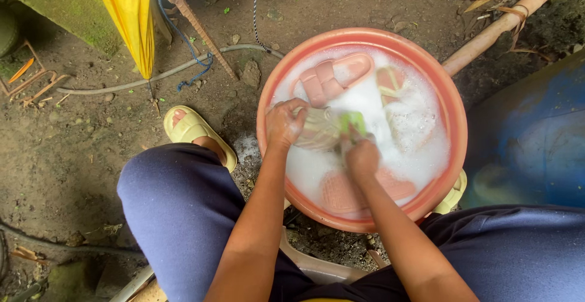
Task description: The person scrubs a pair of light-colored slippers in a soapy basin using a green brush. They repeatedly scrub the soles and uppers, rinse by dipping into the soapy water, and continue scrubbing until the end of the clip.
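while a pale yellow rubber slide sandal (194, 130) rests on bare dirt, the left hand (285, 123) grips a pale soapy sandal (320, 130) over a round orange plastic basin (454, 125) of suds; the right hand (361, 154) is closed on a green scrubber (352, 121) pressed against it, pink sandals (332, 78) floating alongside.

A tub (454, 125) sits on the ground between the knees. Both hands, left (285, 122) and right (361, 153), are in the middle, holding a slipper (320, 130). Another slipper (332, 78) lies near the far rim.
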